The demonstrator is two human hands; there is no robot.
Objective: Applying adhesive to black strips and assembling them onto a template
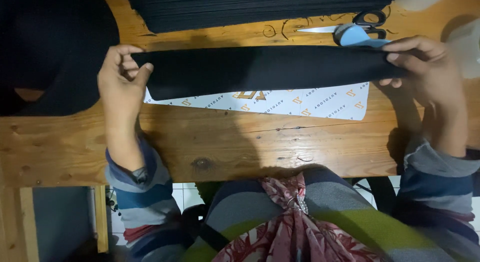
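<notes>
A long black fabric strip (pixel 265 69) is stretched flat across a wooden table (pixel 210 142). My left hand (pixel 120 79) pinches its left end between thumb and fingers. My right hand (pixel 425 69) grips its right end. Under the strip lies a white paper pattern piece (pixel 300 104) with small printed marks, its lower edge showing below the fabric.
A stack of black fabric (pixel 250 9) sits at the table's far edge. Scissors (pixel 350 29) with black and blue handles lie behind the strip at the right. A dark cloth heap (pixel 50 57) covers the far left. Thread scraps lie near the scissors.
</notes>
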